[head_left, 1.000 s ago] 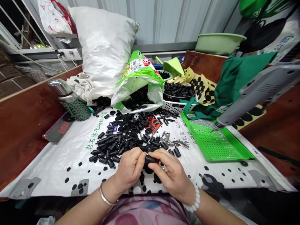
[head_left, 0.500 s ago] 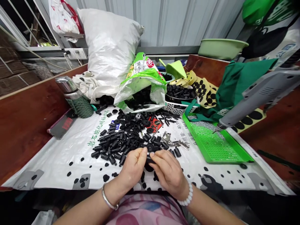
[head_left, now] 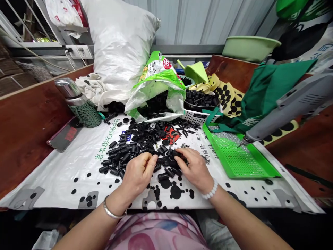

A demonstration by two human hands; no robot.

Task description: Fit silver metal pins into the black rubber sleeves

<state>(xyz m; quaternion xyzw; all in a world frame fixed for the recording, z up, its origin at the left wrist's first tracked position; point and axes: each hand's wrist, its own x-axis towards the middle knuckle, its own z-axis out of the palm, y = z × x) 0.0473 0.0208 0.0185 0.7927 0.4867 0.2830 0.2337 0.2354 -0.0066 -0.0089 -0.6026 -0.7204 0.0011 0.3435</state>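
A: What are the hands doing?

B: Both are reaching into the pile of black plastic parts (head_left: 140, 146) that is lying spread on the white spotted sheet (head_left: 65, 177). The left hand (head_left: 136, 175) is resting at the pile's 6 o'clock edge, fingers curled, thumb and forefinger pinching toward a small black piece; whether it is actually gripping it, I cannot tell.

A: And the other?

B: The right hand (head_left: 194, 166) is lying palm down at the pile's 4 o'clock side, its fingertips closing on a black part (head_left: 173, 153) at the heap's edge. A few short black tubes (head_left: 163, 176) are lying between the two hands.

A: What is sitting around them?

B: At 12 o'clock from the hands a green and white bag (head_left: 156, 86) is gaping open, spilling more black parts. At 1 o'clock a white basket (head_left: 196, 116) is holding more of them. At 3 o'clock a green perforated tray (head_left: 239, 159) is lying flat, with the tip of a grey power tool (head_left: 286, 111) hanging just over its far end. At 10 o'clock a steel flask (head_left: 78, 104) is standing beside a phone (head_left: 63, 135).
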